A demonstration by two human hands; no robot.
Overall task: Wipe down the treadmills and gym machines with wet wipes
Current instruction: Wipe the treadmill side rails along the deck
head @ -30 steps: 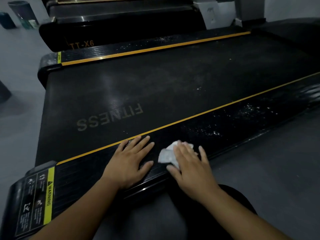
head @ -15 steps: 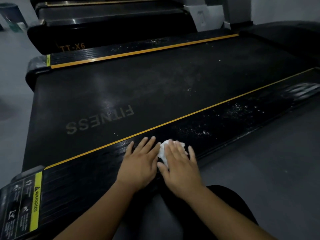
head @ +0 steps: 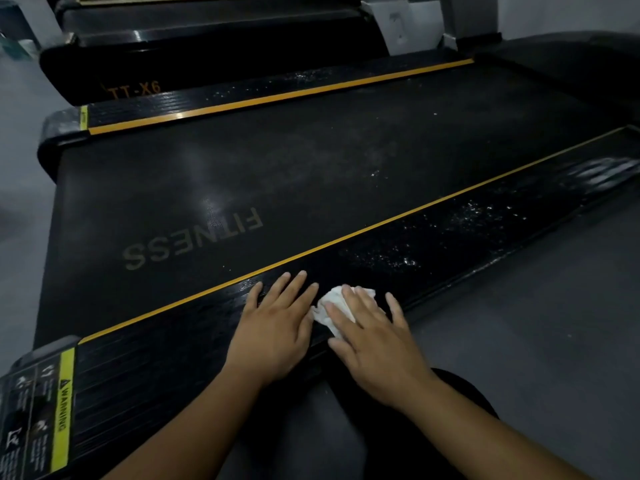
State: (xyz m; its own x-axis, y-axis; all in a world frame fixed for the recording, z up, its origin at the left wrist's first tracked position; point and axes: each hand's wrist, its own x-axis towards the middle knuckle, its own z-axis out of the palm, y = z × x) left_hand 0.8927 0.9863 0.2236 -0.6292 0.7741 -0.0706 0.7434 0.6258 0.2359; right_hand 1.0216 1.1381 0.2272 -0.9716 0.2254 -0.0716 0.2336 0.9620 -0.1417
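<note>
Two hands down, head view only. Dim room, grey floor (head: 536,323) on both sides of the treadmill (head: 52,140) I am crouched at. Black belt (head: 277,161) runs away to the upper right, with faded "FITNESS" lettering (head: 194,240) upside down to me. A thin yellow stripe (head: 381,225) divides the belt from the near side rail (head: 166,362), which is ribbed, glossy and black.

My left hand (head: 273,334) lies flat on that rail, palm down, fingers straight and a little fanned, holding nothing. My right hand (head: 374,348) sits just beside it, also palm down, fingers straight and spread. The wet wipe (head: 330,304), white and crumpled, is pinned to the rail under my right fingers; it bulges out past the fingertips and toward the left hand, touching or nearly touching its edge. No pinch, only a flat press.

White specks (head: 467,216) are scattered on the rail farther along to the right. A warning label (head: 64,410) with a yellow band sits at the rail's near-left end. The far rail (head: 242,98) has its own yellow stripe and more specks. Beyond it is a second treadmill (head: 69,74), marked "TT-X6". A grey upright (head: 398,26) rises at the top. My dark-clothed knee (head: 346,431) fills the bottom centre between my forearms and hides the floor there.
</note>
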